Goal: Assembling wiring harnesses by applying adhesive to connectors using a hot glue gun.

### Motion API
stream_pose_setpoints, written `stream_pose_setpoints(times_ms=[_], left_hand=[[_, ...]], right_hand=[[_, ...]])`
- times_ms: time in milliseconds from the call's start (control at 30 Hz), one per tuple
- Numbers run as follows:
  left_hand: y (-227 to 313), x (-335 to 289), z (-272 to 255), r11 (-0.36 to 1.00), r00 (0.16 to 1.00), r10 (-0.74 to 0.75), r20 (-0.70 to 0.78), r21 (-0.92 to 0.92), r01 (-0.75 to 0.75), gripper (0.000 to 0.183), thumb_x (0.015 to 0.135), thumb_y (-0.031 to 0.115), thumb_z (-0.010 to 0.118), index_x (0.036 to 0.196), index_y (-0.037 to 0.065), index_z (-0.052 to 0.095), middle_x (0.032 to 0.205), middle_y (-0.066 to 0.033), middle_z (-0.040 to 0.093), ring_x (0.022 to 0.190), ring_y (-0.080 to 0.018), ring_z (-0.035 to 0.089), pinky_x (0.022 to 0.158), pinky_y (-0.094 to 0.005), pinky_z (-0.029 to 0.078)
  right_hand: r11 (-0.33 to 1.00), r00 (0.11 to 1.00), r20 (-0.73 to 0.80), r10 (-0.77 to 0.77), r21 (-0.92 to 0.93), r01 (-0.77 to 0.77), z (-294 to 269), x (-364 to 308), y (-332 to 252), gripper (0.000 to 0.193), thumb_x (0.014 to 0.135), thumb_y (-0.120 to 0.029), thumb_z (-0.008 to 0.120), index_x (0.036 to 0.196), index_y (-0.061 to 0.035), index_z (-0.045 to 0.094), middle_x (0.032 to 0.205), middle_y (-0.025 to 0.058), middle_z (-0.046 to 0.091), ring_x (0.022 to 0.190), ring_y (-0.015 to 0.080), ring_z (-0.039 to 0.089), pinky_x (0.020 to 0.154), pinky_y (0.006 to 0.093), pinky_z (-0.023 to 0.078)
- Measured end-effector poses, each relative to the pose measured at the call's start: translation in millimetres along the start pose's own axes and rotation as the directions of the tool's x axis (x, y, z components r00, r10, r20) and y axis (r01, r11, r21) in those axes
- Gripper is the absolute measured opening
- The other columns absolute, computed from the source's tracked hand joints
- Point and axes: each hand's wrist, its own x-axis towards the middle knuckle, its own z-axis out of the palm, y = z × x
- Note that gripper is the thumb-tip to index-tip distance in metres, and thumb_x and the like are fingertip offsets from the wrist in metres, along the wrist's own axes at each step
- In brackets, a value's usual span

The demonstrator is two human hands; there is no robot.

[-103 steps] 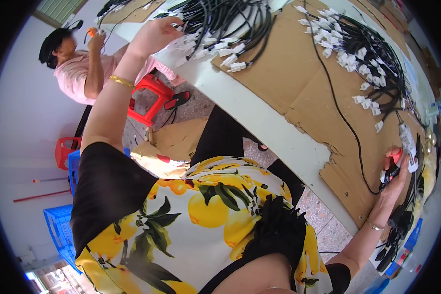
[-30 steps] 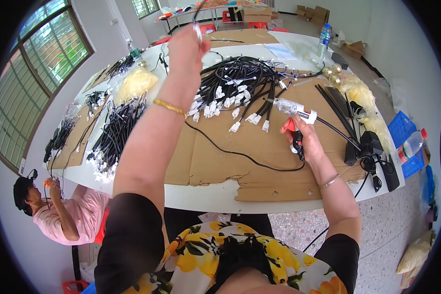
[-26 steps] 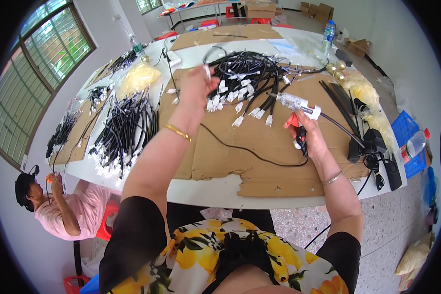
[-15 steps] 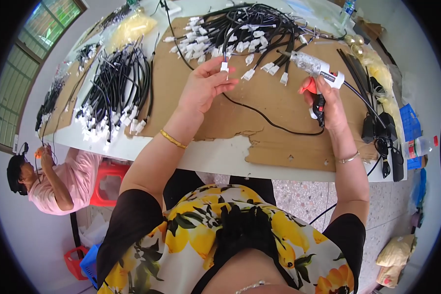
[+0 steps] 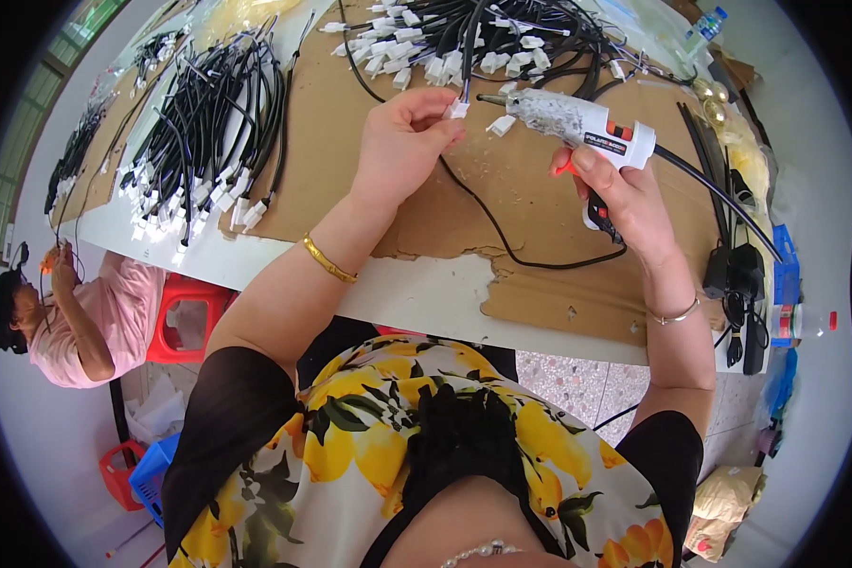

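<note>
My left hand [image 5: 404, 137] is closed in a pinch on a small white plug connector [image 5: 456, 110] with a black cable running up from it. In my right hand [image 5: 625, 204] is a white hot glue gun [image 5: 559, 115] with a red trigger; its nozzle points left and is close to the pinched connector. Whether the nozzle touches it I cannot tell. Behind both hands lies a big heap of black cables [image 5: 540, 28] with white connectors. A loose-looking white connector [image 5: 501, 125] sits just under the nozzle.
Brown cardboard [image 5: 417, 213] covers much of the white table [image 5: 388, 298]. A second cable bundle [image 5: 213, 133] lies left. Black adapters [image 5: 734, 275] and black rods [image 5: 702, 166] are at the right. A co-worker in pink [image 5: 90, 322] sits at the left. The gun's cord trails right.
The glue gun has moved left and tilted toward level, bringing its nozzle near the connector. My left hand has shifted slightly up and right with the connector. The whole view has shifted a little.
</note>
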Motion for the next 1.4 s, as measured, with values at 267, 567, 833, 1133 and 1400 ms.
stream_pose_setpoints(times_ms=[267,567,833,1133,1400], left_hand=[[0.2,1.5,1.9,0.997,0.994,0.069,-0.084,0.044,-0.066,0.022,0.071,-0.002,0.064,0.091,-0.004,0.056,0.079,-0.0077,0.063,0.068,-0.0093,0.06,0.06,-0.0206,0.048],[3.3,-0.1,6.1,0.997,0.998,0.063,-0.028,0.034,-0.062,0.021,0.071,-0.002,0.063,0.09,-0.003,0.056,0.077,-0.0074,0.063,0.066,-0.0095,0.06,0.059,-0.0203,0.047],[0.0,-0.3,6.3,0.997,0.998,0.067,-0.019,0.045,-0.066,0.022,0.07,-0.002,0.064,0.09,-0.004,0.056,0.078,-0.008,0.063,0.066,-0.0102,0.06,0.059,-0.0207,0.048],[-2.3,-0.8,6.1,0.997,0.997,0.071,-0.027,0.01,-0.071,0.022,0.07,-0.001,0.064,0.09,-0.004,0.056,0.077,-0.0081,0.063,0.066,-0.0096,0.06,0.059,-0.0204,0.047],[-2.0,-0.3,6.1,0.993,0.995,0.088,-0.041,0.084,-0.084,0.023,0.069,0.0,0.066,0.089,-0.003,0.056,0.077,-0.0075,0.063,0.066,-0.0094,0.06,0.059,-0.021,0.047]], right_hand=[[0.997,0.995,-0.074,0.062,-0.037,-0.065,8.1,5.7,14.3,0.037,0.082,-0.043,0.056,0.088,-0.006,0.058,0.078,0.0004,0.059,0.062,0.0057,0.045,0.054,0.0205,0.038],[0.997,0.996,-0.067,0.056,-0.057,-0.059,7.3,4.8,17.5,0.039,0.082,-0.045,0.055,0.085,-0.0068,0.059,0.078,0.0,0.059,0.062,0.0063,0.045,0.055,0.0209,0.038],[0.995,0.996,-0.073,0.052,-0.08,-0.058,7.8,5.8,19.7,0.04,0.08,-0.046,0.056,0.085,-0.0069,0.059,0.076,-0.001,0.059,0.062,0.0059,0.045,0.055,0.0209,0.038],[0.998,0.996,-0.086,0.007,-0.066,-0.013,11.8,5.7,13.1,0.039,0.078,-0.044,0.06,0.087,-0.006,0.057,0.072,-0.0016,0.056,0.061,0.0055,0.046,0.054,0.0209,0.039],[0.997,0.996,-0.072,0.06,-0.034,-0.062,9.6,6.4,12.7,0.038,0.078,-0.04,0.062,0.089,-0.0043,0.055,0.07,-0.0004,0.055,0.062,0.0059,0.048,0.054,0.0203,0.038]])
